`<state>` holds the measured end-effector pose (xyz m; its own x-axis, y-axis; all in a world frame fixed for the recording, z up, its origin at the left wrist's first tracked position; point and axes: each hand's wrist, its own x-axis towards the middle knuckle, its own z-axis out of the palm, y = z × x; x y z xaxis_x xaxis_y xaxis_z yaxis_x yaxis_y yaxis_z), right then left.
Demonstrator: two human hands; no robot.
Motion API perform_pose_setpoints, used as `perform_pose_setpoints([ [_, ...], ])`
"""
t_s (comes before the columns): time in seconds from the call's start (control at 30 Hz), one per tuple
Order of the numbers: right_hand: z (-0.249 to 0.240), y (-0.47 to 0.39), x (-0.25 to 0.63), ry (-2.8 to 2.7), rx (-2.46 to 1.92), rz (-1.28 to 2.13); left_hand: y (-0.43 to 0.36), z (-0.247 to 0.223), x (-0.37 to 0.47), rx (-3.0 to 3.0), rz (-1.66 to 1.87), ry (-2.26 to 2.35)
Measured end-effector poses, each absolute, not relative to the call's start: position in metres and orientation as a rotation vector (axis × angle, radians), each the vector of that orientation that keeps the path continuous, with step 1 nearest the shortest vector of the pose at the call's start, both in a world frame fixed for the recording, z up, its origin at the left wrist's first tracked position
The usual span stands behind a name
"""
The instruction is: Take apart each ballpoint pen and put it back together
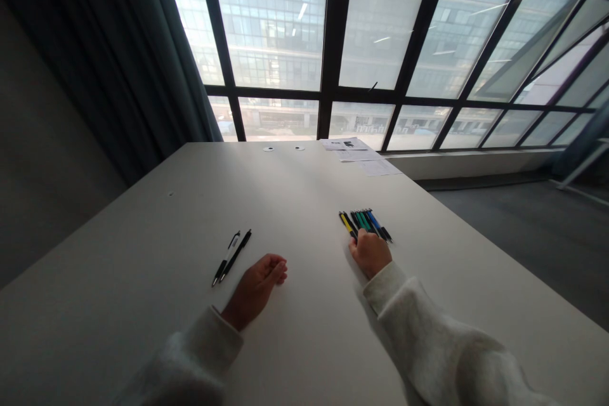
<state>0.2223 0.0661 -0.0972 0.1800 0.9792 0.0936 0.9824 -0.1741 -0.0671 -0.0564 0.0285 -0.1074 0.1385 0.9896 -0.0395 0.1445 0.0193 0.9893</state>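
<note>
My right hand (372, 255) is closed at the near ends of a row of pens, with its fingers curled down among them. Which pen it grips is hidden by the hand. In that row are a yellow pen (347, 224), green pens (363, 221) and a blue pen (377, 222), lying side by side. My left hand (259, 285) rests on the white table with its fingers curled together and nothing visible in them. Left of it lie a white and black pen (227, 257) and a black pen (236, 255), close together and slanted.
Sheets of paper (356, 155) lie at the table's far right corner. Two round white pieces with dark centres (269, 149) are near the far edge of the table (295, 196). A dark curtain (143, 76) hangs at the left, and windows stand beyond the table.
</note>
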Motion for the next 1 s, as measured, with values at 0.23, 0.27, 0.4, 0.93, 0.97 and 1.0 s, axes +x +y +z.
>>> perform_pose_setpoints([
  [0.23,-0.096,0.066,0.223,-1.934,-2.338,-0.061,0.028,-0.108,-0.057,1.373,1.007,1.196],
  [0.27,-0.096,0.066,0.222,-1.934,-2.341,-0.067,0.028,-0.109,-0.057,1.378,1.008,1.194],
  [0.4,-0.095,0.063,0.219,-1.942,-2.342,-0.083,0.027,-0.111,-0.060,1.412,1.017,1.194],
  [0.93,-0.094,0.051,0.204,-2.041,-2.249,-0.186,0.033,-0.104,-0.117,2.037,0.961,1.924],
  [0.97,-0.095,0.051,0.203,-2.068,-2.217,-0.183,0.034,-0.103,-0.123,2.068,0.917,1.991],
  [1.0,-0.096,0.050,0.201,-2.096,-2.183,-0.178,0.034,-0.103,-0.128,2.096,0.868,2.049],
])
